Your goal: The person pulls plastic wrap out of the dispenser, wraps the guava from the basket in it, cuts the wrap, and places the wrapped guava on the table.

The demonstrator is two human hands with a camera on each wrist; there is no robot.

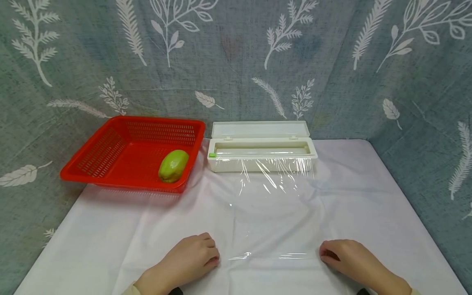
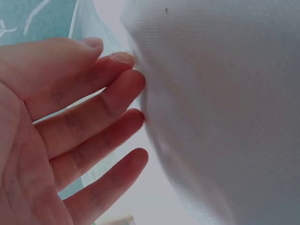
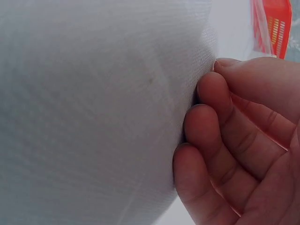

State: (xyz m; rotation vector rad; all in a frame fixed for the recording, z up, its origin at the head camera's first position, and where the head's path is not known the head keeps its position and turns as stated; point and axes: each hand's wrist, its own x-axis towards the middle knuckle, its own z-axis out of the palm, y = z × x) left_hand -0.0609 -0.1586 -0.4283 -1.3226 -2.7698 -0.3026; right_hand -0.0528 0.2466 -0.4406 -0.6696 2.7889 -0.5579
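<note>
A sheet of clear cling film (image 1: 269,221) stretches toward me over the white cloth from a cream dispenser box (image 1: 262,164). My left hand (image 1: 189,258) is at the near left of the sheet, fingers loosely bent. In the left wrist view its fingertips (image 2: 133,80) touch the cloth, and a shiny clear patch shows on the index fingertip. My right hand (image 1: 350,258) is at the near right corner, thumb and index together as they pinch the film's edge. Its other fingers (image 3: 201,123) curl against the cloth; the index fingertip is hidden.
A red plastic basket (image 1: 127,174) stands at the back left with a green oval fruit (image 1: 173,165) in it. The dispenser's lid (image 1: 260,129) is raised, and a small green cutter (image 1: 212,155) sits at its left end. Patterned grey-green fabric (image 1: 236,73) surrounds the table.
</note>
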